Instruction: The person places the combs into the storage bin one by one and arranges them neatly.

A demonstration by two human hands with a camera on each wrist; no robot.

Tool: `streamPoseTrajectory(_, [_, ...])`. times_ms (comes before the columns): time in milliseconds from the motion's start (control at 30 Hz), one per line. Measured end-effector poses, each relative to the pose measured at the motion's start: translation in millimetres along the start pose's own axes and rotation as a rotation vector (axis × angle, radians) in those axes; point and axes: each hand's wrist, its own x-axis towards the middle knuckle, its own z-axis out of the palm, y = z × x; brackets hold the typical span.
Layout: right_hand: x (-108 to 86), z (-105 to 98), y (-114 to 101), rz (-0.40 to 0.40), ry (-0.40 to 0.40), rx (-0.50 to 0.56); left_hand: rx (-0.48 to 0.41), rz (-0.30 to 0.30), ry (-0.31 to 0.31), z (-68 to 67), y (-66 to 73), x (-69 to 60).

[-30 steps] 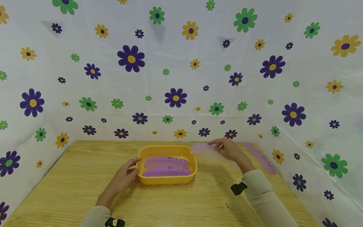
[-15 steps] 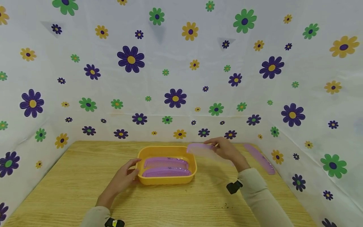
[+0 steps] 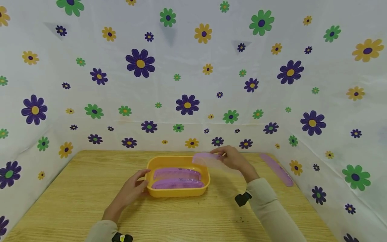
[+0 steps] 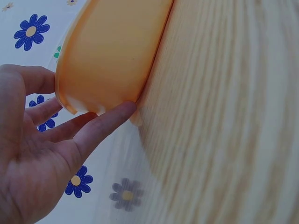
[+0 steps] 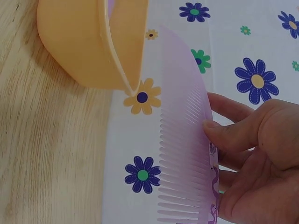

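Note:
A yellow basket (image 3: 178, 192) stands on the table with two purple combs (image 3: 177, 184) lying side by side in it. My left hand (image 3: 133, 188) touches its left end; in the left wrist view the fingers of that hand (image 4: 51, 135) rest along the basket wall (image 4: 112, 51). Above the basket's right rim, my right hand (image 3: 234, 159) pinches a translucent purple comb (image 3: 205, 158) by its spine. The right wrist view shows this comb (image 5: 184, 126) between thumb and fingers of the hand (image 5: 261, 149), teeth facing the basket side (image 5: 74, 42).
Another purple comb (image 3: 277, 169) lies slanted near the right edge of the wooden table (image 3: 169, 222). Small dark specks (image 3: 241, 220) are on the tabletop at the front right. A white cloth with printed flowers (image 3: 193, 84) stands behind and at both sides.
My right hand has moved left with its comb, whose left end has come from the basket's right edge to over the basket. The left hand and basket have stayed put.

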Motion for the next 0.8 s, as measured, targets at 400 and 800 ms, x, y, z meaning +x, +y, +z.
streamPoseTrajectory(400, [7.0,7,-11,-0.04,-0.021,0.013,0.002,0.0,0.004,0.5,1.6,-0.6])
streamPoseTrajectory(800, [15.0,15,-20,-0.031,-0.045,-0.004,0.003,-0.002,0.004,-0.3,0.9,-0.4])
